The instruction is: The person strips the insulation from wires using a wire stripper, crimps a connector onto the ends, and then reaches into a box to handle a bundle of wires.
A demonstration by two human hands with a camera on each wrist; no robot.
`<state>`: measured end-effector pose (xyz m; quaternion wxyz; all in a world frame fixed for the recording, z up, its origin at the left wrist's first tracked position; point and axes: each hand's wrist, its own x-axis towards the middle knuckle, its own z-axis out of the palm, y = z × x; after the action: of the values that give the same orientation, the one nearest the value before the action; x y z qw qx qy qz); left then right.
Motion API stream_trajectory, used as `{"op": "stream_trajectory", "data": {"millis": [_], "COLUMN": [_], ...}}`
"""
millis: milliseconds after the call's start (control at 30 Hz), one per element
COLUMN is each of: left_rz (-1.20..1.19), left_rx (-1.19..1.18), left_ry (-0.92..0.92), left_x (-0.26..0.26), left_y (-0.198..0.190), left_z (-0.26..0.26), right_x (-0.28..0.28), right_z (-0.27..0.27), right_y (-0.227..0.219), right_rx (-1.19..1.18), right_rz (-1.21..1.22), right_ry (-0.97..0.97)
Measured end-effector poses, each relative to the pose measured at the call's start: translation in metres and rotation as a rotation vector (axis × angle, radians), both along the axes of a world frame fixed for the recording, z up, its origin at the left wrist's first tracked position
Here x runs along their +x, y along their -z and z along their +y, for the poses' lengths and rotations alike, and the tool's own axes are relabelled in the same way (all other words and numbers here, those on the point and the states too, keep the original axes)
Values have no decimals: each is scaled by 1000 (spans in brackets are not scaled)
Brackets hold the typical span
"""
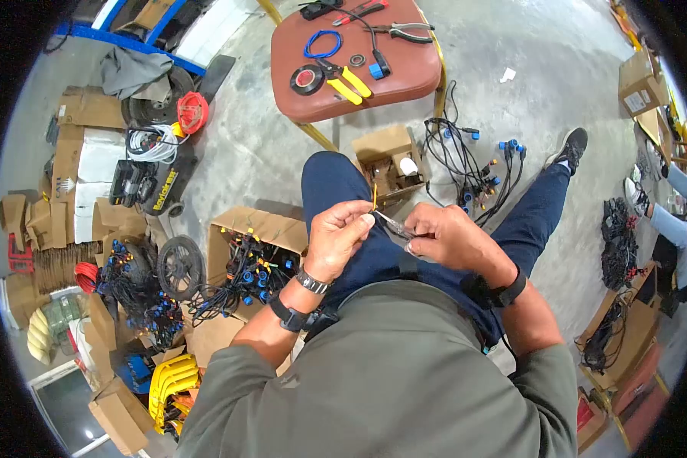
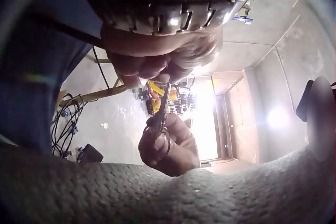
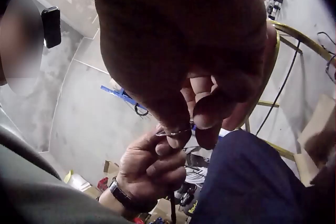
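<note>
In front of the seated person's lap, the left hand [image 1: 339, 238] pinches a thin wire with a yellow end [image 1: 374, 195] between thumb and fingertips. A black cable [image 3: 172, 207] hangs below that left hand [image 3: 149, 170] in the right wrist view. The right hand [image 1: 456, 241] grips a small silver tool with looped handles, apparently scissors [image 1: 393, 225], its narrow end reaching the left fingertips. From the left wrist view, the right hand [image 2: 169, 148] has its fingers around the loops of the scissors [image 2: 164, 109]. Whether the blades touch the wire cannot be told.
A brown stool seat [image 1: 359, 61] ahead carries yellow-handled strippers [image 1: 345, 82], pliers [image 1: 404, 31], black tape [image 1: 307, 79] and blue wire [image 1: 323, 44]. An open carton [image 1: 390, 145] and black cables [image 1: 466, 164] lie beyond the knees. A box of connectors [image 1: 256, 263] stands at left.
</note>
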<state>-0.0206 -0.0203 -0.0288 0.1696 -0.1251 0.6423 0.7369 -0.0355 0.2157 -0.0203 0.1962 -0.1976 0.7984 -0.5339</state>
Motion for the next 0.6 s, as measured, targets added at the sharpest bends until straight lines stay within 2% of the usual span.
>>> {"op": "stream_trajectory", "data": {"millis": [167,200,300,367,467,600], "left_rz": [-89,-48,26,-31,-73,-127], "left_rx": [110,172,193,178,204,221], "left_ry": [-80,-98,-78,-106,-107,-106], "left_x": [-18,-25,-41,-45,-54,-57], "left_y": [-1,-3,-2,-2,7,13], "left_z": [-15,-21,-34,-37,-40,-37], "right_x": [-15,-18,-30,-41,-75,-136], "right_z": [-13,-13,-13,-17,-11,-9], "right_y": [3,10,14,9,14,-6], "right_rx": [25,42,94,141,152,266], "right_rz": [-45,-11,-42,-66,-11,9], "right_ry": [-22,-52,1,67,141,187]}}
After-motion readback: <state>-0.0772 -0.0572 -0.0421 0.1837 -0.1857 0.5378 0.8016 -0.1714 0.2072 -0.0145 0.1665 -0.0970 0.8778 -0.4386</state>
